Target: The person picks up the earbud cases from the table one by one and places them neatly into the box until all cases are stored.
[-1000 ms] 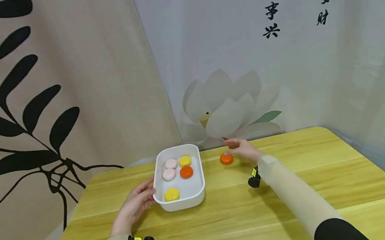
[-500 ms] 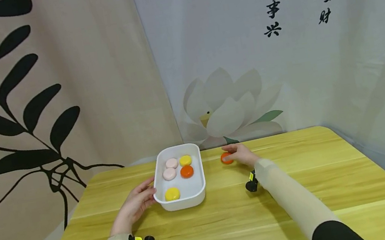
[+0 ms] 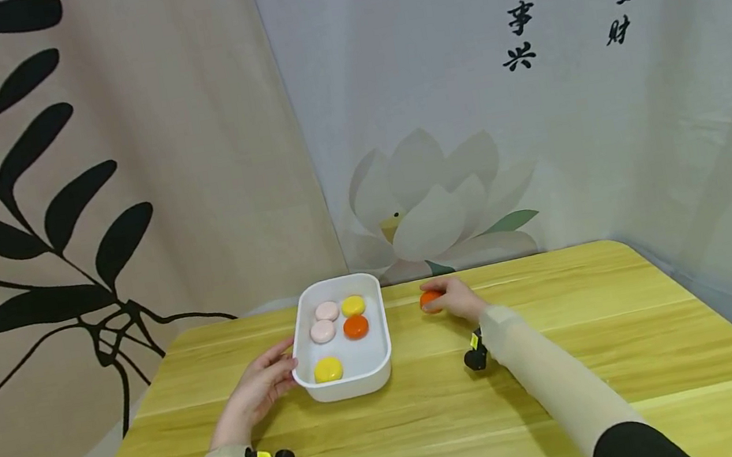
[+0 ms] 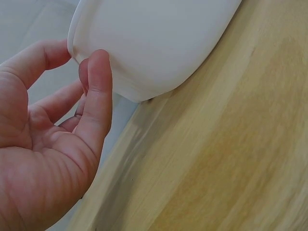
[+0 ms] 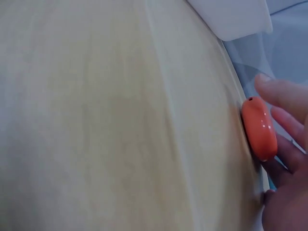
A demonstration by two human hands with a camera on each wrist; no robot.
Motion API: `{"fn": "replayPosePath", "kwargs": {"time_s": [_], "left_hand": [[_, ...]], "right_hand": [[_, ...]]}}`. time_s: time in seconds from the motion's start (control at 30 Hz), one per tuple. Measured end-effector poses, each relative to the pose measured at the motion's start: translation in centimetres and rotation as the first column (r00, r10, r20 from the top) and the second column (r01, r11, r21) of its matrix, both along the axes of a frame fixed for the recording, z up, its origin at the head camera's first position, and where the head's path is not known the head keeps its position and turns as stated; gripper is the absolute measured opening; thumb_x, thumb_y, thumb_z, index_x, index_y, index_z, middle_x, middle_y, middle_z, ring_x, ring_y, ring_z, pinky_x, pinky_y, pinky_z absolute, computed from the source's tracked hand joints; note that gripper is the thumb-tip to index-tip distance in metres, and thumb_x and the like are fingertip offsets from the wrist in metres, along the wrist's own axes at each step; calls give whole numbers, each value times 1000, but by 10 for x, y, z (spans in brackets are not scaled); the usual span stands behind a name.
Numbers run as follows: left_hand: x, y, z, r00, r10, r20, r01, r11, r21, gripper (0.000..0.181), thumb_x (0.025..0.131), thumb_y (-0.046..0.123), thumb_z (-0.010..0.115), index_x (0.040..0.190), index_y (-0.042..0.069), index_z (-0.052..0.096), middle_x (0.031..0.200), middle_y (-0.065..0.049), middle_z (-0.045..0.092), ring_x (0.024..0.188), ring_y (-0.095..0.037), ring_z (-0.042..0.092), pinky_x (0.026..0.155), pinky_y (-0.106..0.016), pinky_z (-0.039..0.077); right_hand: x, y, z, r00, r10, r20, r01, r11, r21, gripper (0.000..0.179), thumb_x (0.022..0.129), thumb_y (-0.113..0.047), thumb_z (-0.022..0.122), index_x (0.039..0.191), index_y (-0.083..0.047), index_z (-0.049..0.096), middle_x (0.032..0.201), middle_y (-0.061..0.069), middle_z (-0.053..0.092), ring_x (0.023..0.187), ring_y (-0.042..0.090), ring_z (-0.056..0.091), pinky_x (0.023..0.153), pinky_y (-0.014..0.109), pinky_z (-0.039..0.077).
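Note:
A white plastic box (image 3: 378,362) with rounded corners stands at the table's far side. My left hand (image 3: 258,389) holds its near left corner; in the left wrist view, thumb and index finger meet the box's rim (image 4: 72,38). Inside lie two pale pink discs (image 3: 322,331), two yellow discs (image 3: 327,369) and an orange disc (image 3: 356,327). To the right of the box, my right hand (image 3: 458,298) grips another orange disc (image 5: 260,129) at the tabletop. It is smooth and rounded, with a small dark hole near one end. The fingers hide part of it in the head view.
The wooden table (image 3: 372,451) ends just beyond the box and the right hand. Behind it hangs a pale printed curtain (image 3: 430,90). Black wrist cameras (image 3: 475,352) sit below both hands.
My right hand has come down and slightly left, and its fingers have closed around the orange disc on the table. The left hand and the box have stayed in place.

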State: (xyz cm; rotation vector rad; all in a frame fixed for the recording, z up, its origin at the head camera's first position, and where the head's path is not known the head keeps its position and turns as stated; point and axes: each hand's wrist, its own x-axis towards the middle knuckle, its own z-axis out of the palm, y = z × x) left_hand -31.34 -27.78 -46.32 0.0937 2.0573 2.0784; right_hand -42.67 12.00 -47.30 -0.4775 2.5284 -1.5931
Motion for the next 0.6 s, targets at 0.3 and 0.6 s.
{"fn": "replayPosePath", "kwargs": {"time_s": [0.3,0.6], "left_hand": [[0,2,2,1000,-2,-2,2,1000,-5,59,98,6,54,150,-1,28,117,-24,55,86,-20,62,77,-28,55],[0,1,1,1000,-7,2,7,1000,8,61,97,6,55,151,-1,28,113,-19,57,85,-19,62,76,-28,55]], "right_hand": [[-1,2,-3,999,-53,1,53,995,80,54,82,-10,76,132,1,57,130,16,57,110,29,55,98,41,43],[-2,2,-4,998,-57,-20,59,993,98,55,81,-9,76,132,2,57,131,17,56,113,30,54,100,41,41]]}}
